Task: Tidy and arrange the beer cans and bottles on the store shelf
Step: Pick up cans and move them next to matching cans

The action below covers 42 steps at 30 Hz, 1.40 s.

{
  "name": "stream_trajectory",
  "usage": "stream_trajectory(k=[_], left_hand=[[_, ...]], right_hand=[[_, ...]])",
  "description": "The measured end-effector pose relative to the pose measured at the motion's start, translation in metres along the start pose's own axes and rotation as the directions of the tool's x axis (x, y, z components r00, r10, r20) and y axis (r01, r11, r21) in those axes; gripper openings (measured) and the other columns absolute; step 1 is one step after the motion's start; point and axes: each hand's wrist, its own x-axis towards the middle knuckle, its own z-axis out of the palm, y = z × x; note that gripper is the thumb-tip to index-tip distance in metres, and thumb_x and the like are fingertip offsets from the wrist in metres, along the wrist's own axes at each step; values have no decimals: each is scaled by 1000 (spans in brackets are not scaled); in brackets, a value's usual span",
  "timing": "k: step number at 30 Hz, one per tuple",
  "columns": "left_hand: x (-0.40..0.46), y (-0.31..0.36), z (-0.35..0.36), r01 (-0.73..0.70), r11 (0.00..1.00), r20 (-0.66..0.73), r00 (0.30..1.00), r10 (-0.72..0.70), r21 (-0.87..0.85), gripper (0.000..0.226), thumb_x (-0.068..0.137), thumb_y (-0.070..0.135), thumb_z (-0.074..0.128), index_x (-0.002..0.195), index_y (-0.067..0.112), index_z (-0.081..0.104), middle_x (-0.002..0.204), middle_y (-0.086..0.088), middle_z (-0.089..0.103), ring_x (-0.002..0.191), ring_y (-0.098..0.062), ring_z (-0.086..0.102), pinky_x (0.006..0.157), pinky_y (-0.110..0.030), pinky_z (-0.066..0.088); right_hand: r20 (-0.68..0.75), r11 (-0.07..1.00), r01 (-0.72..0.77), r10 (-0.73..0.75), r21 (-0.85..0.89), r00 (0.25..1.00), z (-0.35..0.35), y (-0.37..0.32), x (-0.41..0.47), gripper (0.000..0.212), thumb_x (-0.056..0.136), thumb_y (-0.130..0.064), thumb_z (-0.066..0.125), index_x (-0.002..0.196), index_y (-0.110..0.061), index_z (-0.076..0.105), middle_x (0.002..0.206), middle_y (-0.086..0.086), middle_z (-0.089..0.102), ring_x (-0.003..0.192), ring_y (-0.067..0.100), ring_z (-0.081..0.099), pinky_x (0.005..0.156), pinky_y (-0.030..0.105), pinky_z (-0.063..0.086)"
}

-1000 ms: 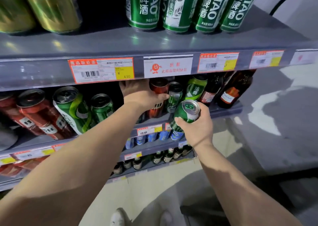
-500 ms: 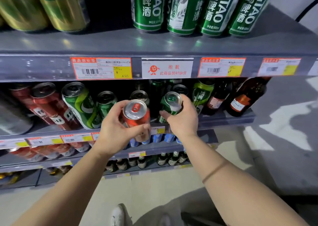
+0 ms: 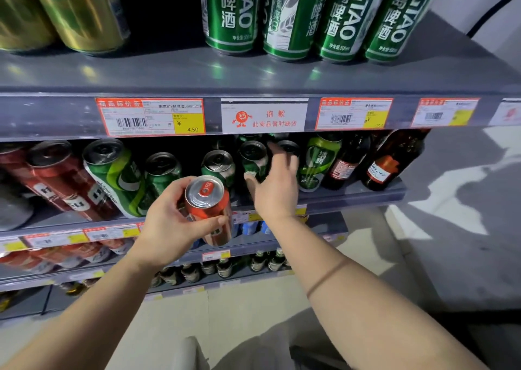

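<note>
My left hand (image 3: pixel 169 223) grips a red beer can (image 3: pixel 210 209) in front of the middle shelf (image 3: pixel 352 197), its silver top facing me. My right hand (image 3: pixel 277 189) is open just in front of a small green can (image 3: pixel 253 159) standing on that shelf, with the fingers spread and nothing held. More green cans (image 3: pixel 162 172) and a large green-and-white can (image 3: pixel 112 175) stand to the left, with red cans (image 3: pixel 56 178) beyond them. A light green can (image 3: pixel 318 161) and dark bottles (image 3: pixel 392 161) stand to the right.
The top shelf (image 3: pixel 253 76) carries tall green cans (image 3: pixel 284 14) and gold cans (image 3: pixel 81 11), with price tags (image 3: pixel 150 117) along its front edge. Lower shelves hold blue cans (image 3: pixel 251 227), red cans and small bottles (image 3: pixel 225 266). Pale floor lies below.
My left hand pulled the red can out from the shelf toward me. My right hand set its green can on the middle shelf and let go; its fingers are now apart.
</note>
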Motion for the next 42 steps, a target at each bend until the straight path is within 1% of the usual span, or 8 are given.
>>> stream_trajectory(k=[3,6,11,18,27,30,35,42], left_hand=[[0,3,9,8,999,3,1000,-8,-34,64,63,7,89,114,27,55,104,9,66,87,11,61,70,-2,43],[2,10,19,20,997,-8,1000,-21,-73,60,65,7,88,109,32,54,102,13,65,85,12,61,69,-2,44],[0,21,32,45,990,-38,998,-50,-132,60,65,12,88,113,29,56,104,11,66,89,8,63,72,-4,46],[-8,27,39,90,977,-84,991,-108,-195,59,68,14,87,115,28,55,106,11,66,92,6,64,75,-8,50],[-27,27,44,125,959,-183,968,-174,-253,70,67,21,89,127,18,53,115,6,65,103,-5,64,86,-20,51],[-36,22,32,132,960,-246,950,-194,-247,70,67,23,89,127,18,53,113,8,65,101,-4,65,87,-21,51],[-46,12,-21,124,956,-364,905,-218,-264,67,69,23,87,126,18,53,111,6,66,94,1,65,79,-13,53],[-55,-19,-136,143,975,-477,854,-209,-172,56,68,30,87,115,22,59,103,10,69,92,-3,66,76,-18,51]], right_hand=[[-303,984,-76,122,160,945,-31,8,6,49,78,-30,75,112,-6,49,118,11,46,95,28,53,74,29,39],[-443,962,-179,254,204,860,-61,24,31,59,70,-29,78,115,-3,50,117,13,48,108,33,52,86,34,41],[-299,963,-266,239,-53,924,-67,37,55,64,73,-45,77,121,-7,58,128,14,46,120,32,46,100,36,39],[-242,955,-132,67,-266,968,-72,49,52,66,76,-45,73,117,3,54,125,21,55,116,37,49,98,40,39],[-8,977,-92,92,-192,996,-95,49,28,62,72,-32,82,115,-2,49,135,21,39,108,40,54,85,41,47],[-53,996,-83,81,-39,995,-101,49,13,60,71,-26,83,120,-11,50,127,16,52,108,34,54,81,39,43],[-169,998,-12,21,54,985,-109,17,-33,72,70,-29,83,132,-20,49,133,6,52,117,29,52,91,40,44],[81,990,68,-78,123,994,-47,-80,-95,76,66,-34,85,132,-27,50,131,-2,57,117,23,55,88,30,39]])
